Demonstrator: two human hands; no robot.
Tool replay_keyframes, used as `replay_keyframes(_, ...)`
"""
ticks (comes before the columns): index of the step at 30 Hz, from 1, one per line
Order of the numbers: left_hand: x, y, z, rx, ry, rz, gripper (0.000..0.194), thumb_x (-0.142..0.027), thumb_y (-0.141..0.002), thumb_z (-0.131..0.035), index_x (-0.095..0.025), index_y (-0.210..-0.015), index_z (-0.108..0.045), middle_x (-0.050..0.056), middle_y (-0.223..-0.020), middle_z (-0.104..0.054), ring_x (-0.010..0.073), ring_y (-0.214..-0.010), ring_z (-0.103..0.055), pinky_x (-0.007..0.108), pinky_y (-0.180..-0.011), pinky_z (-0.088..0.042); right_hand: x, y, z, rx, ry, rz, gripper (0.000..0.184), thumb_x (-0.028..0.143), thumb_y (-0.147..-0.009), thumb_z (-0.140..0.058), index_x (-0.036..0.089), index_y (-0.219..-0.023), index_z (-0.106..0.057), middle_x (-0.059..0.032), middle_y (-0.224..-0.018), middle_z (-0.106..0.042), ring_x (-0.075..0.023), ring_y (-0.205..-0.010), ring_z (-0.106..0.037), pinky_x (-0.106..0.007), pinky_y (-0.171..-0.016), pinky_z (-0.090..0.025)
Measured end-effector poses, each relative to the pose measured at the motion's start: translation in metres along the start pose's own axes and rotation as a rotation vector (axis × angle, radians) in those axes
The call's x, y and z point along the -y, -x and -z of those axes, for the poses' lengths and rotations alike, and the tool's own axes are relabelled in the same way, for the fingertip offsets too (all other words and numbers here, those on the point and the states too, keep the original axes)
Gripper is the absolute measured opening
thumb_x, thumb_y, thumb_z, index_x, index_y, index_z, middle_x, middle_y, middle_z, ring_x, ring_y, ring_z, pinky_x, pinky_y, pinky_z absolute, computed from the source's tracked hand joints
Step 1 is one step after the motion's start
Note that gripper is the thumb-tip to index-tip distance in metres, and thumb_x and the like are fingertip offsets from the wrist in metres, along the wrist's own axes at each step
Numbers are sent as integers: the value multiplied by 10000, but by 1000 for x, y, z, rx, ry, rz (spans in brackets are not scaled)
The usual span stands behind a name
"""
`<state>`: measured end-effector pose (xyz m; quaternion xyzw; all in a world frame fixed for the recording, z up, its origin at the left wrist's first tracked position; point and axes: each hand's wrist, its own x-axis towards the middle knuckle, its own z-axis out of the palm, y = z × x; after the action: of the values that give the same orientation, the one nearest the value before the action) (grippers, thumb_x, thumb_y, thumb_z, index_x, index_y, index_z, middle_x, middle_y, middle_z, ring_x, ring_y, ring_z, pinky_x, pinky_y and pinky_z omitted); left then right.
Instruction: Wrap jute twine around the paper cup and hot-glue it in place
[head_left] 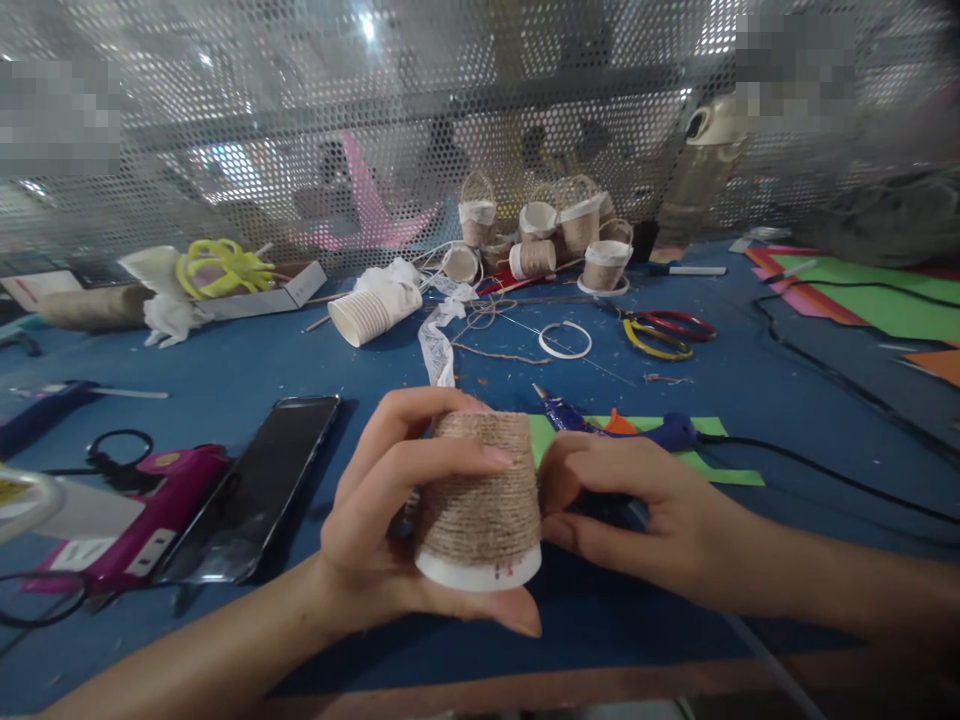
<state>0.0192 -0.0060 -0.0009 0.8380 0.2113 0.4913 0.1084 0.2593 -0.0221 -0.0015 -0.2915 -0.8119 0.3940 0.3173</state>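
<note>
My left hand is wrapped round a paper cup covered in jute twine, its narrow end up. Below the twine, a white band of bare cup shows at the wide rim. My right hand is closed against the cup's right side, fingertips curled together; what they pinch, if anything, is hidden. Just behind lies a blue hot glue gun on green paper, its nozzle pointing left. White lace ribbon runs up the table from behind the cup.
A phone and a magenta device lie left. Scissors, a white ring and stacked paper cups sit farther back. Several twine-covered little baskets stand by the mesh partition. A black cable crosses the right side.
</note>
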Motion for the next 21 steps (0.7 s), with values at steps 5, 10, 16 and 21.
replay_keyframes(5, 3, 1, -3, -12, 79, -50, 597, -577, -739, -858, -204, -1154, -644, 104, -1180, -577, 256, -1054, -675, 432, -921, -625, -1, 1, -2, -14, -25, 22, 152, 251, -977, -651, 193, -837, -655, -10, -877, -689, -137, -842, -625, -285, -768, -494)
replay_keyframes(10, 3, 2, -2, -1, 116, 7, 578, -605, -778, -813, -242, -1184, -619, 97, -1190, -548, 262, -1089, -654, 449, -935, -618, 0, 2, -1, -14, -73, -14, 123, 234, -957, -693, 190, -846, -664, 0, -926, -695, -116, -884, -642, -267, -830, -497)
replay_keyframes(16, 2, 5, -4, 52, 301, 66, 608, -475, -847, -794, -221, -1327, -520, 112, -1212, -450, 308, -1200, -562, 522, -1029, -575, 4, 2, 2, -4, -213, -50, 112, 208, -939, -712, 190, -840, -662, -13, -1096, -699, -122, -1047, -663, -270, -964, -495)
replay_keyframes(21, 8, 9, -6, 68, 362, 92, 787, -460, -773, -858, -267, -1414, -444, 107, -1251, -432, 336, -1212, -536, 559, -1020, -556, 3, 4, 2, 9, -303, -90, 155, 223, -954, -684, 194, -814, -625, -33, -1167, -705, -141, -1080, -667, -287, -980, -500)
